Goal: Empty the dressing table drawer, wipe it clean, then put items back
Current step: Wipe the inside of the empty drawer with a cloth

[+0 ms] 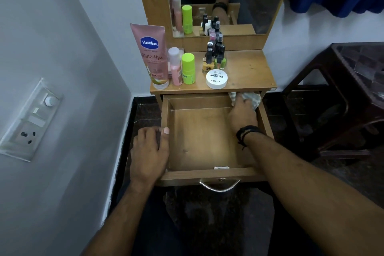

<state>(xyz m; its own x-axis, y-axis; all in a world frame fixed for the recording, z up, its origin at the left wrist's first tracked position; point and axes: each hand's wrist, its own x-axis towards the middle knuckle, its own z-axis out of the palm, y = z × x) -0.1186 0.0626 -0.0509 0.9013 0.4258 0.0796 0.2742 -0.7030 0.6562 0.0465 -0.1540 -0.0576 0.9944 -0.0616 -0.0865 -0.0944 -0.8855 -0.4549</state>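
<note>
Both forearms reached forward from the bottom of the view toward the pulled-out drawer (pixel 204 141). At its front edge hung a metal handle (pixel 219 185). The left hand (pixel 149 151) rested on the drawer's left wall near the front corner, fingers loosely curved over the rim and thumb lying along the inner edge; it seemed to be steadying the drawer, not carrying anything. The right hand (pixel 242 115), with a dark band at the wrist, was deep in the drawer's back right corner, its grip closed on a crumpled pale cloth (pixel 252 98) pressed against the wood just under the bench (pixel 249 68) top's front edge.

The drawer held nothing but the hand and cloth, so emptying looked done and wiping was the step in hand. What were presumably its contents stood on the bench: a pink tube (pixel 152 56) at the back left corner, a pink bottle (pixel 175 66) and a green bottle (pixel 188 68) just beside it, a cluster of nail polish bottles (pixel 215 56) near the middle, and a white round jar (pixel 216 79) at the front edge.

Judging from this, the next move called for dragging the cloth out of that corner across the floor and along the walls, with the left hand bracing the drawer against sliding. Only afterwards could the things go back.
</note>
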